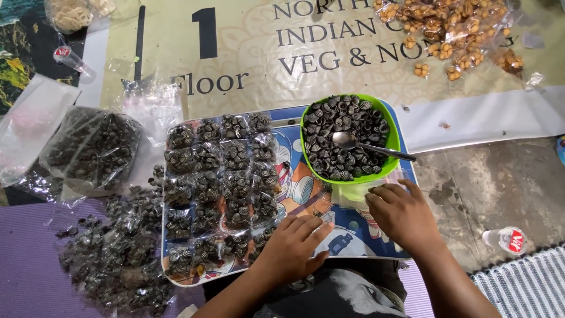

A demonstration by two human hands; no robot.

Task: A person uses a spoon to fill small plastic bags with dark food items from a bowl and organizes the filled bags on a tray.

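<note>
Left hand [291, 250]: fingers flat, gripping nothing, on tray [376, 250] near packets [220, 176].
Right hand [400, 213]: fingers curled on clear pouch [353, 193]; grip unclear.
Bowl [393, 140]: green, far right, spoon [353, 141] inside.

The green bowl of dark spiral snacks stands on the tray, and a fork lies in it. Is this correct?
Not quite. The head view shows a metal spoon, not a fork, lying in the green bowl. The bowl does stand on the tray and holds dark spiral snacks.

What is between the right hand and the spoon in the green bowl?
Nothing visible blocks it. The right hand rests on the tray just below the green bowl. The spoon lies on top of the spiral snacks, handle over the rim toward the right.
</note>
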